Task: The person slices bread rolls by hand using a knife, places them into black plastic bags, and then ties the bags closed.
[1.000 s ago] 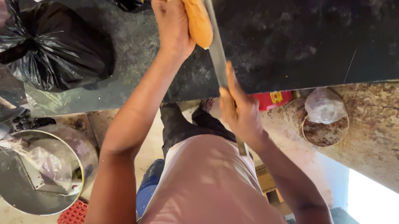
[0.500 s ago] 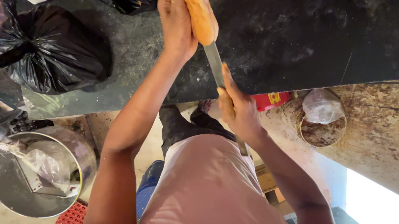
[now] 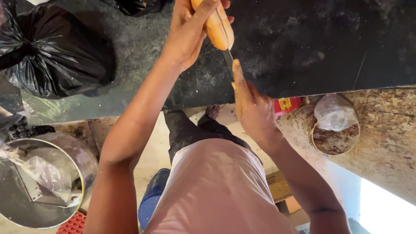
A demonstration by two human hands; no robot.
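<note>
Bread roll (image 3: 213, 11) in left hand (image 3: 188, 31), knife (image 3: 228, 57) (right hand (image 3: 252, 108)) beneath

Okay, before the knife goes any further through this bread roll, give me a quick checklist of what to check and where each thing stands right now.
1. Left hand grips the bread roll: ok, fingers wrap around it.
2. Right hand holds the knife firmly: ok, index finger lies along its back.
3. Blade lined up with the slit along the roll: ok, it enters at the near end.
4. Left fingertips off the cutting line: cannot tell, the thumb lies across the top of the roll near the slit.
5. Roll supported on the dark counter: cannot tell, resting or lifted.
6. Black bags away from the cutting spot: ok, well off to the side.
</note>
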